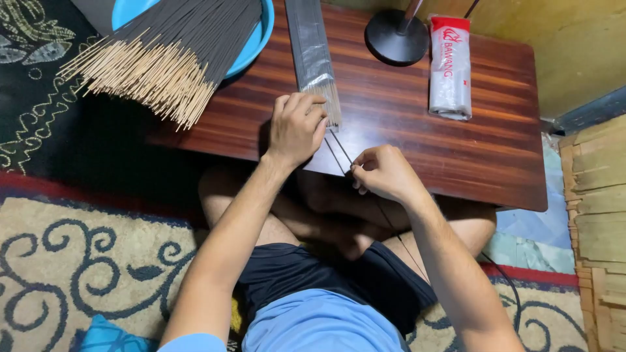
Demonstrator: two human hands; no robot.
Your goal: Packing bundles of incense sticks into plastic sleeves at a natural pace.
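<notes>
Now the clear plastic sleeve (312,52) with its packed sticks lies lengthways on the wooden surface (417,124), its open end toward the person. The left hand (297,127) rests on this end, fingers (306,104) curled and pressed down on the sleeve mouth. The right hand (385,173) is just beside it at the near edge of the surface, and its fingers pinch a few thin dark sticks (342,153) that point toward the opening.

To do this well, I think the left hand should keep the mouth flat and steady while the right hand guides the tips straight, low along the wood, so that they do not bend or snap; these sticks look brittle.

Farther out, a big loose bundle of sticks (169,58) fans over a blue bowl (257,39) at the far left corner. A black round lamp base (396,36) and a white and red packet (450,68) stand well apart on the right.
</notes>
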